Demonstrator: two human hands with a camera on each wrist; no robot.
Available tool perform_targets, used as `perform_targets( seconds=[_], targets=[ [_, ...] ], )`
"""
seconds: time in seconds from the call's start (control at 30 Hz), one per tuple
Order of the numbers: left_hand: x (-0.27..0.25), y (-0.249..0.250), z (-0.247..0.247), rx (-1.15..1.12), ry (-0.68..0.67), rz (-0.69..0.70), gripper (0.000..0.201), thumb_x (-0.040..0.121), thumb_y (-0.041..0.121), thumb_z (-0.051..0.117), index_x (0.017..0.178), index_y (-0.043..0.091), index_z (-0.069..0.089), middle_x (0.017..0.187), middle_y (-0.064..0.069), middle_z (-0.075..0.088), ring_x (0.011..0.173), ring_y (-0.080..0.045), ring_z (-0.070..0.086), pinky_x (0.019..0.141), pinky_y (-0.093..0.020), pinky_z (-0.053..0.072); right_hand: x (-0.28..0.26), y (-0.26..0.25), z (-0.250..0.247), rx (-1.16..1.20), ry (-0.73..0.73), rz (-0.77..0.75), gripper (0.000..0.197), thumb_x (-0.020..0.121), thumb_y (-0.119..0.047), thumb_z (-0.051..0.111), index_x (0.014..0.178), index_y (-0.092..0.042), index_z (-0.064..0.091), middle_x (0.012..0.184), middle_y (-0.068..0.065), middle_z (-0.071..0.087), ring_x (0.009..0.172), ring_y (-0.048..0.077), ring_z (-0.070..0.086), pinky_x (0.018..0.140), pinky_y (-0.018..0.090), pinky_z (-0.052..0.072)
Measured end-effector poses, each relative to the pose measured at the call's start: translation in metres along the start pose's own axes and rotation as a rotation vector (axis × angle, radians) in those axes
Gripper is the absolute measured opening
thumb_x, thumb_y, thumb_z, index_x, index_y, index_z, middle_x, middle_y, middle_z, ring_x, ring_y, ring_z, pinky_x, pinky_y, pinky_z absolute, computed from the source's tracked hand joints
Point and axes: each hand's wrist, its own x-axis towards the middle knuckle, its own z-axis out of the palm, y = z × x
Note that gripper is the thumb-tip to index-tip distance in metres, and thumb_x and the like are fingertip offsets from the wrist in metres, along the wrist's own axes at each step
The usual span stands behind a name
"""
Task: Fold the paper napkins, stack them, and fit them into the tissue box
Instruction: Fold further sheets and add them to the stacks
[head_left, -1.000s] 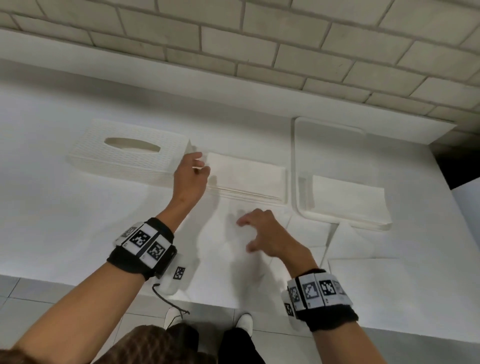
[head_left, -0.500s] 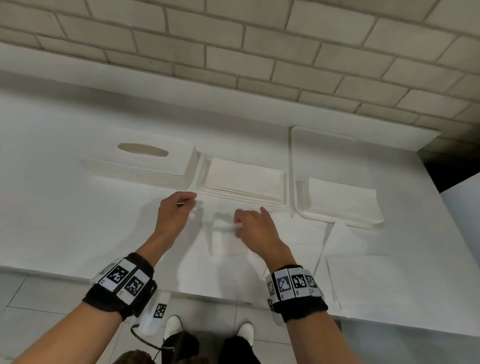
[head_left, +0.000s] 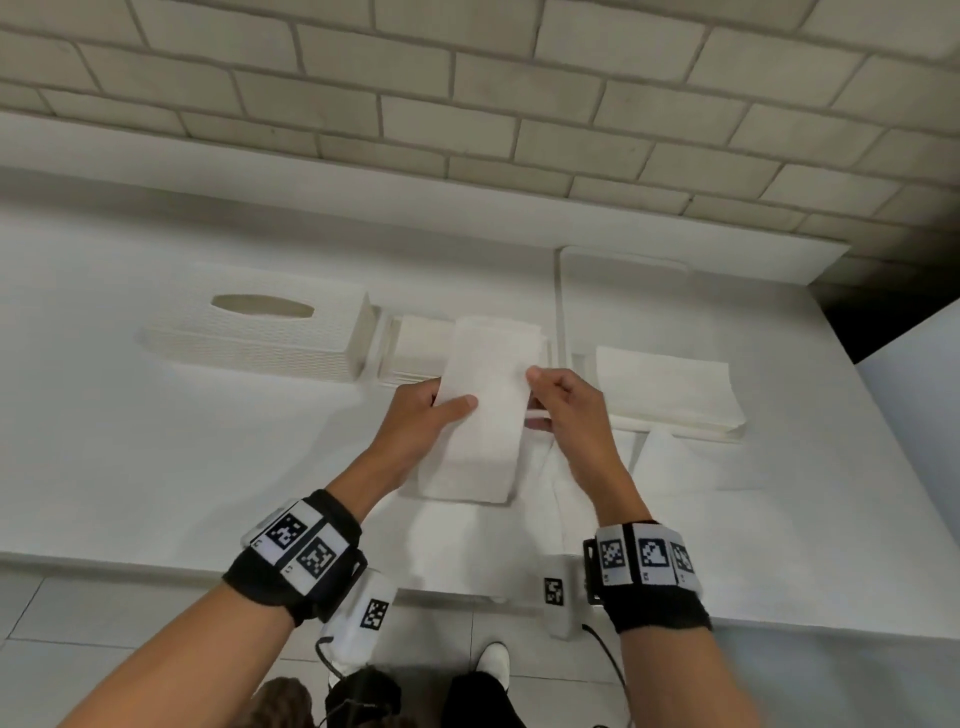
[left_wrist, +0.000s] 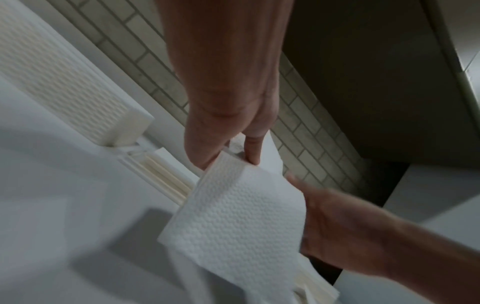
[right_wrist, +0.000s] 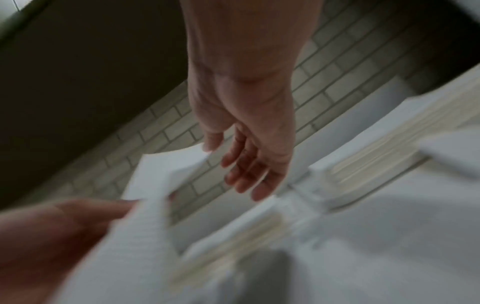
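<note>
Napkin (head_left: 480, 410) is limp, light — best edge-pinched. Near the tissue box (head_left: 249, 338), left hand (head_left: 411, 421) pinches it; right hand (head_left: 571, 410), slack, merely touches.

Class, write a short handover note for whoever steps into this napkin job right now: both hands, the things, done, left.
The left grip holds a folded napkin, thumb on top. The right grip is loose, thumb at the napkin's right edge.
The tissue box sits left; a folded stack beside it; more napkins in the right tray.
Done: some folded. Left: stack this one, fold the rest, box them.
</note>
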Motion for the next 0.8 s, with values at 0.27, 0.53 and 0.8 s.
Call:
perform_targets(
  seconds=[0.27, 0.53, 0.8],
  targets=[
    [0.002, -0.004, -0.005, 0.021, 0.042, -0.044, 0.022, 0.08, 0.004, 0.071, 0.096, 0.019, 0.073, 0.095, 0.004, 0.077, 0.088, -0.017, 0.072, 0.081, -0.029, 0.056, 0.023, 0.066, -0.062, -1.067, 0.071, 0.106, 0.054, 0.08, -0.028, 0.072, 0.13, -0.021, 0.054, 0.136, 0.004, 0.049, 0.128, 0.026, 0.043, 0.101, 0.044, 0.037],
    [0.002, -0.011, -0.007, -0.047, 0.06, -0.062, 0.025, 0.081, 0.0, 0.068, 0.091, 0.022, 0.075, 0.091, 0.003, 0.078, 0.083, -0.018, 0.072, 0.076, -0.029, 0.055, 0.028, 0.068, -0.055, -1.251, 0.04, 0.147, 0.061, 0.078, -0.043, 0.073, 0.13, -0.022, 0.05, 0.131, 0.001, 0.053, 0.128, 0.023, 0.043, 0.099, 0.044, 0.033],
    [0.003, -0.017, -0.004, 0.016, 0.06, -0.032, 0.025, 0.088, 0.007, 0.061, 0.096, 0.027, 0.073, 0.1, 0.002, 0.076, 0.095, -0.023, 0.071, 0.085, -0.034, 0.054, 0.029, 0.058, -0.056, -1.116, -0.104, 0.141, 0.027, 0.085, -0.03, 0.066, 0.11, -0.024, 0.06, 0.118, -0.001, 0.057, 0.119, 0.023, 0.046, 0.094, 0.043, 0.031]
  ],
)
